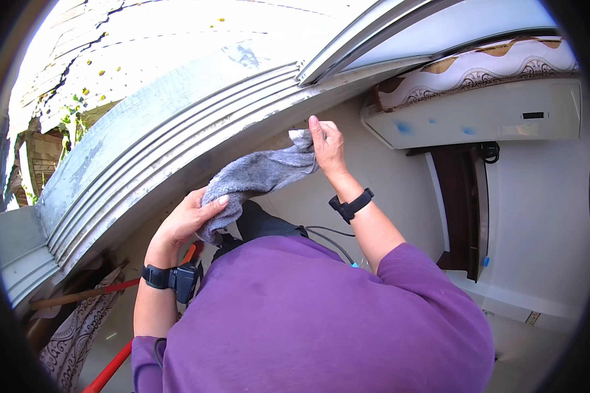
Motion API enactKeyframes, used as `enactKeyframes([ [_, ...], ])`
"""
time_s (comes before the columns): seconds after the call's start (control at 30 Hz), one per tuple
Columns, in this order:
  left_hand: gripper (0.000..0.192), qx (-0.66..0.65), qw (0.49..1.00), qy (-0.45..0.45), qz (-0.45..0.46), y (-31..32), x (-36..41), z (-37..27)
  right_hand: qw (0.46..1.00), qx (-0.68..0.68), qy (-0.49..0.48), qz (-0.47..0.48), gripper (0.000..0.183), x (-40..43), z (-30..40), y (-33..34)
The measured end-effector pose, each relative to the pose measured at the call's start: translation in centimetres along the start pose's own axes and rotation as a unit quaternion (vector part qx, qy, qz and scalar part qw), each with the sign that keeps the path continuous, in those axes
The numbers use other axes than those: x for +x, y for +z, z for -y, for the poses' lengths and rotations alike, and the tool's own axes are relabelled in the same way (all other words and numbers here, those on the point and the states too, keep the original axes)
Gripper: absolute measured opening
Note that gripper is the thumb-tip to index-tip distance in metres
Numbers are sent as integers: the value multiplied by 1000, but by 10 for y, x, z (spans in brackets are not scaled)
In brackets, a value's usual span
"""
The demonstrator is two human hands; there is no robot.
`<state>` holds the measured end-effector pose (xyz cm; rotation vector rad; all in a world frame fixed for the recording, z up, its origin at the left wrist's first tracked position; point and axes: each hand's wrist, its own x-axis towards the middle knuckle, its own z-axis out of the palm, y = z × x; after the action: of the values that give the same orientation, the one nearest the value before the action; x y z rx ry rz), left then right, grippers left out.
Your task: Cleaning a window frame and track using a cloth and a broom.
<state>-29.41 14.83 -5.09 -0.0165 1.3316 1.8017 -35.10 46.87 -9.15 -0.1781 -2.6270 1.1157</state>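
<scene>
A grey terry cloth [260, 172] hangs stretched between my two hands, in front of my body and on the room side of the window sill. My left hand [191, 214] grips its lower left end, thumb on top. Higher up and to the right, my right hand [328, 146] pinches the other end, where a pale corner sticks out. Just beyond the cloth runs the metal sliding-window track [177, 132], its grooves marked with dirt. Neither hand touches the track.
A framed window sash [368, 39] stands at the upper right of the track. Below it is a white cabinet-like appliance [482, 115] under a patterned cloth cover [496, 69]. Red-handled poles [110, 366] and a patterned curtain [81, 334] are at lower left. Bright roofing lies outside.
</scene>
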Motion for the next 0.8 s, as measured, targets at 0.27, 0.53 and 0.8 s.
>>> enactKeyframes([
  [0.27,53,45,999,-19,19,27,37,-11,964,-242,-39,104,49,74,-12,9],
  [0.53,49,56,997,-27,-48,30,72,-25,923,-320,-85,193,48,91,-15,12],
  [0.8,52,3,995,-52,-81,39,82,-32,905,-199,-271,259,39,109,-25,5],
])
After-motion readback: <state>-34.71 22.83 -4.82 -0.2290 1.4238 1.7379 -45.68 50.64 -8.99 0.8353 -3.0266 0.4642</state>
